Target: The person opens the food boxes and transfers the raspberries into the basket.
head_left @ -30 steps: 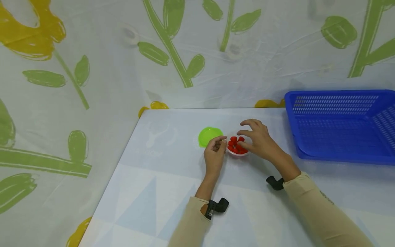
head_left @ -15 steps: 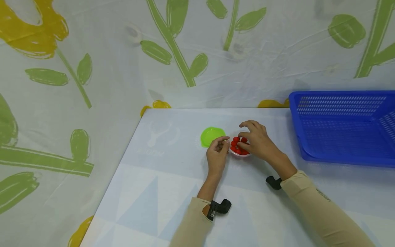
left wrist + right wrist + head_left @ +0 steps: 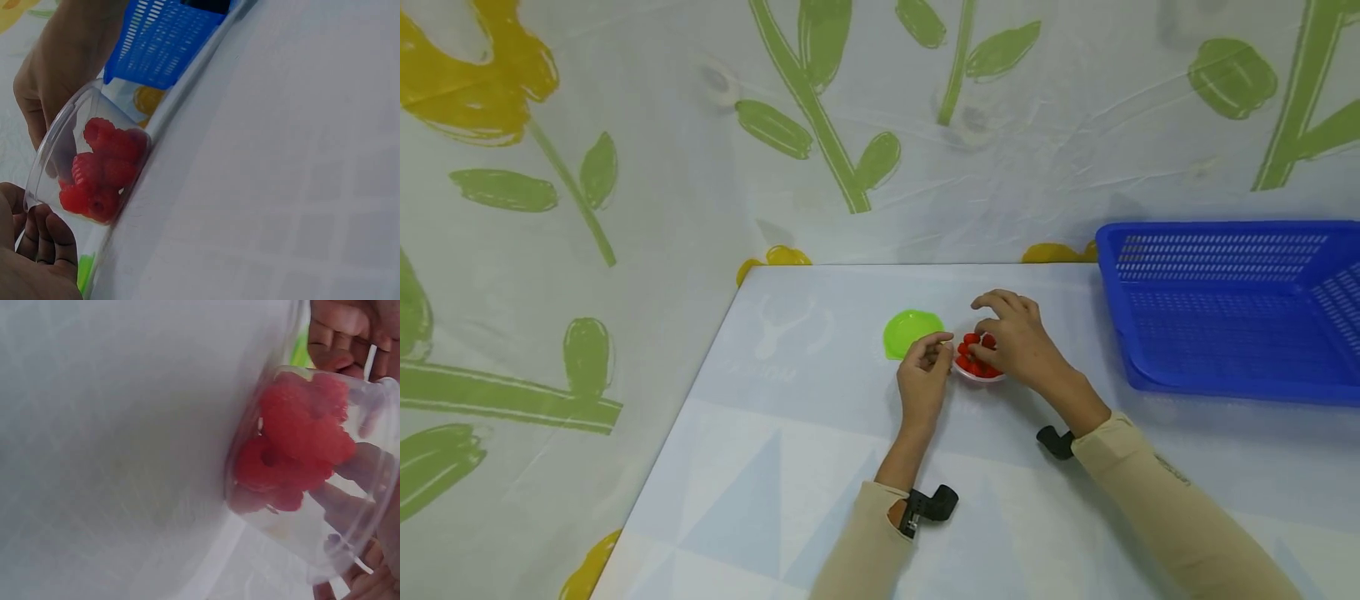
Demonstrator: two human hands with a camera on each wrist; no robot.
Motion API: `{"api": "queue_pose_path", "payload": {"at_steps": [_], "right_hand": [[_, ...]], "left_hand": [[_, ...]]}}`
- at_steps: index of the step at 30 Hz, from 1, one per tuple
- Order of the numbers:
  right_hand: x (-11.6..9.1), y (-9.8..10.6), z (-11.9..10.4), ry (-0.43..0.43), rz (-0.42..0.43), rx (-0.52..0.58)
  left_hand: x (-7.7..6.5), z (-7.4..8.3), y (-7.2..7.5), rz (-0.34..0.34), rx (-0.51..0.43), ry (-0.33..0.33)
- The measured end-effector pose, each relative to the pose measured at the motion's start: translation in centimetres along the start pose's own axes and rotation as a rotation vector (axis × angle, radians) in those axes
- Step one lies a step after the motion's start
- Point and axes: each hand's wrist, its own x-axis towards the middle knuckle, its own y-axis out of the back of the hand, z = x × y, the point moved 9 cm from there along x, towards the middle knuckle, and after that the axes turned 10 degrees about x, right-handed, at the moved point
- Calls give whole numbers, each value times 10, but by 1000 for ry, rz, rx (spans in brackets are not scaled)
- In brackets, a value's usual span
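A clear plastic cup (image 3: 977,379) of red raspberries (image 3: 103,165) stands on the white table, its wide rim upward. My left hand (image 3: 921,387) is at the left side of the cup, thumb and fingertips pinching its rim. From the right, my right hand (image 3: 1024,346) reaches over the cup, thumb and index finger down inside it while other fingers arch above the rim. Seen through the cup wall in the right wrist view, its fingers (image 3: 340,503) come right up to the raspberries; I cannot tell whether they pinch one.
A bright green shallow dish (image 3: 912,327) lies just behind my left hand. At the back right stands a large blue plastic basket (image 3: 1157,377) with slotted walls. The table's left edge runs diagonally beside a wall covering (image 3: 685,167) printed with leaves and flowers.
My right hand has shifted slightly left over the cup, its fingertips still among the raspberries. The left hand keeps its place at the rim, and the dish and basket have not moved.
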Motion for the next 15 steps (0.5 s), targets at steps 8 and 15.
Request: {"api": "queue_pose_path", "payload": {"at_steps": [8, 15], "right_hand": [[-7, 29, -6, -7, 70, 39], [-17, 51, -7, -1, 97, 39]], "left_hand": [[-3, 20, 4, -19, -18, -15], [-6, 28, 5, -23, -15, -14]]}}
